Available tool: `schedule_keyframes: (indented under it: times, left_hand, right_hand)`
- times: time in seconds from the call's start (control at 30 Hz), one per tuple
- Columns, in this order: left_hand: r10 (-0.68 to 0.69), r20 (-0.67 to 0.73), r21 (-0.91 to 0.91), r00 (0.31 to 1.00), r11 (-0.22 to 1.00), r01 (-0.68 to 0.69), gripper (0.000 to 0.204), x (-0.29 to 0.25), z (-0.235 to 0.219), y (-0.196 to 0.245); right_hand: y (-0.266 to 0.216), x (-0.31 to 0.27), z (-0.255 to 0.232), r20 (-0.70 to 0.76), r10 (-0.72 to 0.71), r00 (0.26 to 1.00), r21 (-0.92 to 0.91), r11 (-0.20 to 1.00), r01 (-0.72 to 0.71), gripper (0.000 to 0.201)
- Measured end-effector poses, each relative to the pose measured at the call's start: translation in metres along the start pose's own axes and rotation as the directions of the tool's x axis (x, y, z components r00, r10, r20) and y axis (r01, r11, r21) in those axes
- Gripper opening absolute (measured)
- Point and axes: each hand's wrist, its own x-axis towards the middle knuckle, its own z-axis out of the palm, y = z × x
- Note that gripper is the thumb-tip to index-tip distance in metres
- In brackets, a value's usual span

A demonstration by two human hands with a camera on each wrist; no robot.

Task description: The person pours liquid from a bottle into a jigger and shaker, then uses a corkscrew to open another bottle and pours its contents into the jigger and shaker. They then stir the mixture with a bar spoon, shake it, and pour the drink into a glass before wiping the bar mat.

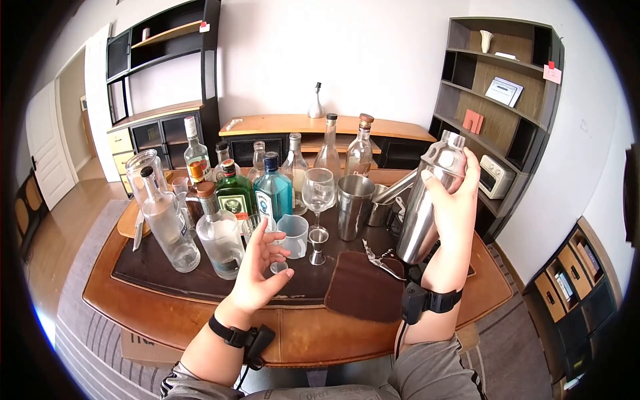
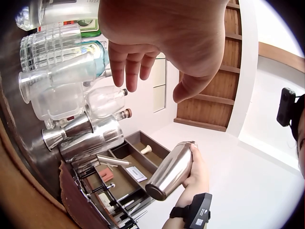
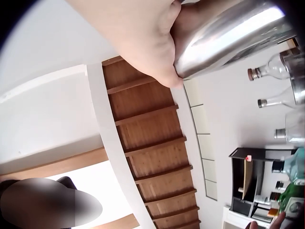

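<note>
A silver cocktail shaker point(image 1: 425, 207) is gripped around its upper part by my right hand point(image 1: 460, 200), slightly tilted and raised at the right of the head view. In the left wrist view the same shaker point(image 2: 170, 171) shows its base free in the air. My left hand point(image 1: 257, 273) holds nothing; its fingers are spread and loosely bent, in front of a clear plastic measuring cup point(image 1: 293, 237) and a steel jigger point(image 1: 318, 247). In the right wrist view my right hand point(image 3: 138, 38) wraps the shaker's metal body point(image 3: 228, 40).
Several bottles, among them a corked clear one point(image 1: 221, 243) and a blue one point(image 1: 272, 190), crowd the left and middle of the table point(image 1: 300, 333). A stemmed glass point(image 1: 319, 191), a metal tin point(image 1: 355, 207), a corkscrew point(image 1: 383, 261) and a brown leather mat point(image 1: 363, 287) lie nearer the right.
</note>
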Motion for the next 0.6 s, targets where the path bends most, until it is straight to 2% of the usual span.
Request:
schedule_keyframes:
  times: [0.03, 0.07, 0.1, 0.13, 0.23, 0.27, 0.3, 0.33, 0.37, 0.47, 0.53, 0.57, 0.6]
  left_hand:
    - [-0.003, 0.003, 0.007, 1.000, 1.000, 0.003, 0.101, 0.001, 0.000, 0.001]
    - [-0.007, 0.004, 0.013, 1.000, 1.000, 0.007, 0.101, 0.001, 0.000, 0.003]
    - [-0.014, 0.004, 0.017, 1.000, 1.000, 0.014, 0.101, 0.000, 0.001, 0.003]
    - [-0.004, 0.006, 0.019, 1.000, 1.000, 0.004, 0.101, 0.000, 0.001, 0.002]
    - [-0.002, 0.006, 0.011, 1.000, 1.000, 0.002, 0.101, -0.001, 0.001, 0.002]
    - [-0.014, 0.005, 0.000, 1.000, 1.000, 0.014, 0.101, -0.002, 0.001, 0.003]
    - [-0.025, 0.005, -0.009, 1.000, 1.000, 0.025, 0.101, -0.001, 0.001, 0.004]
    - [-0.023, 0.007, 0.001, 1.000, 1.000, 0.023, 0.101, 0.001, 0.001, 0.006]
    - [-0.025, 0.007, 0.010, 1.000, 1.000, 0.025, 0.101, 0.000, 0.001, 0.007]
    - [0.004, 0.010, 0.024, 1.000, 1.000, -0.004, 0.100, 0.000, 0.000, 0.003]
    - [0.000, 0.007, 0.018, 1.000, 1.000, 0.000, 0.100, -0.001, 0.000, 0.003]
    - [-0.017, 0.001, 0.009, 1.000, 1.000, 0.017, 0.100, -0.001, 0.001, 0.004]
    - [-0.033, -0.004, -0.001, 0.999, 0.999, 0.033, 0.100, 0.000, 0.002, 0.005]
  right_hand:
    - [-0.003, 0.000, -0.003, 0.059, 0.062, 0.996, 0.236, 0.969, -0.074, 0.076]
    - [-0.009, -0.003, -0.007, 0.132, 0.107, 0.985, 0.451, 0.879, -0.156, 0.077]
    - [-0.012, -0.004, -0.010, 0.217, 0.132, 0.967, 0.632, 0.736, -0.243, 0.078]
    - [-0.006, -0.004, -0.009, 0.174, 0.089, 0.981, 0.686, 0.704, -0.186, 0.079]
    - [0.000, -0.001, 0.003, -0.037, 0.049, 0.998, 0.343, 0.939, -0.033, 0.080]
    - [-0.009, -0.001, -0.002, -0.017, 0.068, 0.998, 0.049, 0.997, -0.067, 0.080]
    - [-0.005, -0.001, -0.005, 0.057, 0.074, 0.996, 0.072, 0.994, -0.078, 0.079]
    - [-0.007, -0.002, -0.008, 0.138, 0.121, 0.983, 0.339, 0.927, -0.161, 0.079]
    - [-0.009, -0.004, -0.010, 0.232, 0.141, 0.962, 0.569, 0.783, -0.252, 0.078]
    - [-0.018, -0.007, -0.004, 0.069, 0.098, 0.993, 0.604, 0.788, -0.119, 0.077]
    - [-0.010, -0.005, -0.005, 0.058, 0.062, 0.996, 0.258, 0.963, -0.075, 0.077]
    - [-0.006, -0.003, -0.006, 0.055, 0.042, 0.998, 0.069, 0.997, -0.046, 0.077]
    - [-0.004, -0.003, -0.009, 0.136, 0.036, 0.990, 0.213, 0.975, -0.065, 0.078]
